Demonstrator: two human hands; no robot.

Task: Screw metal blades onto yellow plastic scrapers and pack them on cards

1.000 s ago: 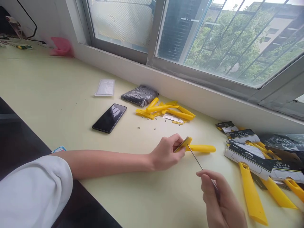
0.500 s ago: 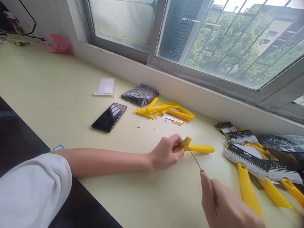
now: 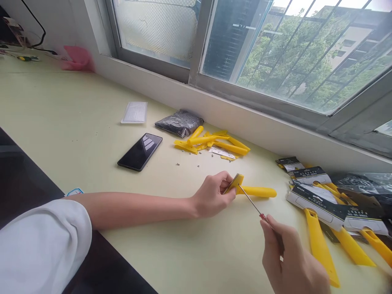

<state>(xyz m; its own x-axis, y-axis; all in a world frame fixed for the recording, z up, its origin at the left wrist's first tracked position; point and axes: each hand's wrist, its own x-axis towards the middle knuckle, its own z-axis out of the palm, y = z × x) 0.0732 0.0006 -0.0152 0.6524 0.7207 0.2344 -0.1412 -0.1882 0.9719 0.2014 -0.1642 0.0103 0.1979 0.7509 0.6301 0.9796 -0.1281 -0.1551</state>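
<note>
A flat yellow plastic scraper with a long rounded handle point(image 3: 255, 190) lies on the pale cream tabletop point(image 3: 92, 134), and its broad head is pinched between the thumb and fingers of the left hand point(image 3: 212, 195). A thin metal-shafted screwdriver with a red collar point(image 3: 252, 204) is gripped in the closed fingers of the right hand point(image 3: 289, 261), and its tip is set against the scraper head just beside the left fingertips.

The chief risk is judged to be a slip of the tip. The shaft is held at a slant rather than square to the head, so the tip could be thrown out of whatever small fastener it meets, which cannot be made out here. A slipped tip would be driven towards the left thumb, which is kept very close to the point of contact. The plastic could also be scored.

The handle of the scraper is left free beyond the pinch, so the piece could be swung round on the table if turning force is applied. A loosened screw could be lost among the tiny metal screws point(image 3: 188, 163) scattered farther out from the grip, near the heap of yellow plastic parts point(image 3: 214, 142). The black smartphone point(image 3: 140, 151) lies well apart beyond the left forearm, and the packaged yellow scrapers point(image 3: 324, 200) lie outside the right hand.
</note>
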